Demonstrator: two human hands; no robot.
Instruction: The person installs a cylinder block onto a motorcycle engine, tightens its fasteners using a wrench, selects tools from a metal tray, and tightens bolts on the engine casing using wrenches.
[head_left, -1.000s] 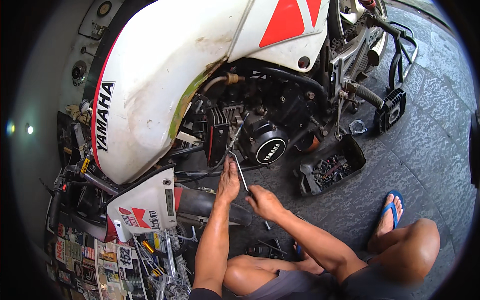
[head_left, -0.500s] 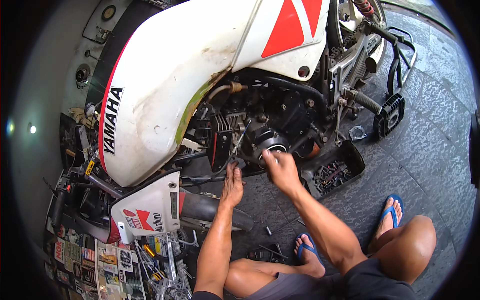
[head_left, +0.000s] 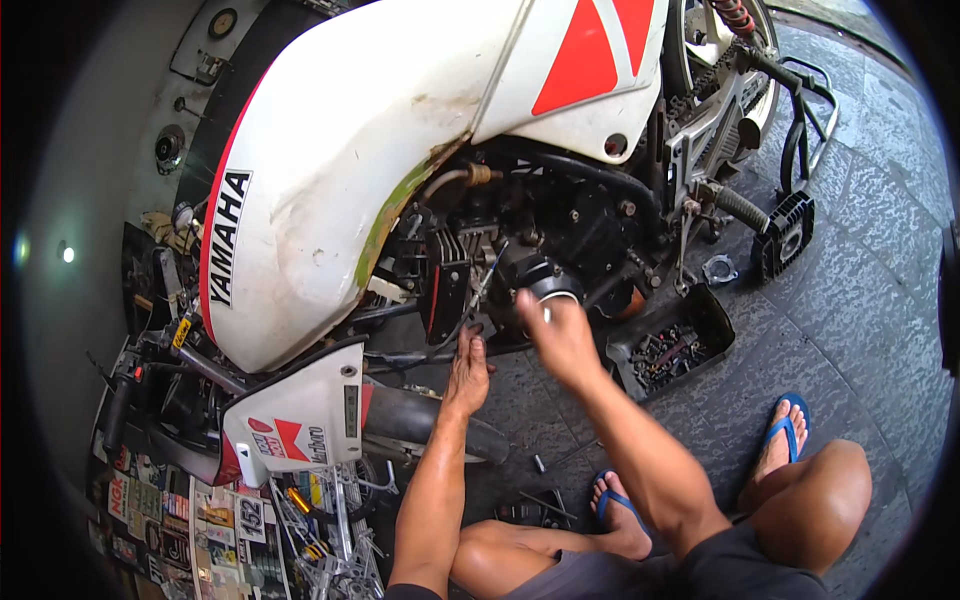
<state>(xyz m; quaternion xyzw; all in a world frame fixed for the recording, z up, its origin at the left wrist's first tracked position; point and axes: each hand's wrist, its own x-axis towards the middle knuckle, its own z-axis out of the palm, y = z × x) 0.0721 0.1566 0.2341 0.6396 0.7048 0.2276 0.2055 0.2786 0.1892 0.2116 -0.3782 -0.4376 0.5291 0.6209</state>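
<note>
A motorcycle with a white and red fuel tank (head_left: pixel 310 190) stands before me, its dark engine (head_left: pixel 575 225) exposed. My right hand (head_left: pixel 560 340) is curled in front of the round black engine cover (head_left: pixel 545 275), which has a bright rim. It is slightly blurred, and whatever its fingers may hold is hidden. Lower and to the left, my left hand (head_left: pixel 467 375) points its straightened fingers up towards the lower frame tube (head_left: pixel 420 357) and a thin cable (head_left: pixel 485 288). I cannot tell whether the fingertips touch either; no held thing shows there.
A black tray (head_left: pixel 675 345) of small metal parts lies right of my right hand. Near it are a metal ring-shaped part (head_left: pixel 718 268) and the pedal (head_left: pixel 783 235). Tools (head_left: pixel 540 507) lie by my sandalled foot. The front wheel (head_left: pixel 430 425) is below my left hand.
My right hand has shifted slightly left and down beside the round cover. My left hand stays nearly in place. The whole view has moved a little.
</note>
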